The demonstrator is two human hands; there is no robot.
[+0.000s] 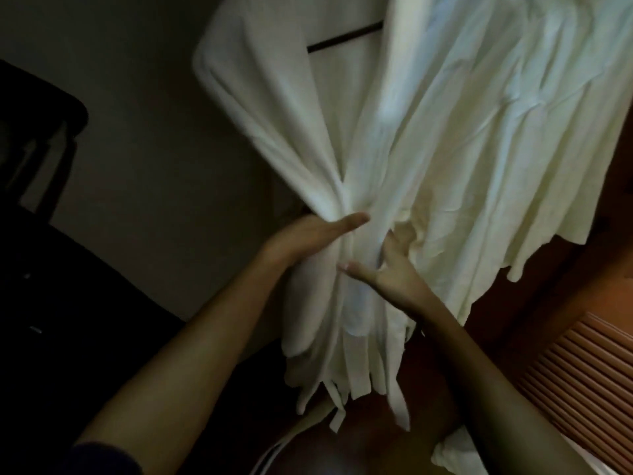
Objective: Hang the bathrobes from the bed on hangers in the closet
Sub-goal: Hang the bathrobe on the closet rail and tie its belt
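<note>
A white bathrobe (281,125) hangs on a dark hanger whose bar (344,37) shows between the lapels. My left hand (308,236) gathers the robe's front at the waist, thumb across the bunched cloth and fingers hidden behind it. My right hand (387,269) lies against the cloth just to the right, thumb out, its fingers tucked into the folds. A second white bathrobe (496,132) hangs beside the first at the right. Loose belt ends (337,409) dangle at the bottom.
A dark chair or stand (37,138) is at the left against a plain wall (154,166). A slatted wooden closet door (579,378) is at the lower right, with a scrap of white cloth (455,454) below it.
</note>
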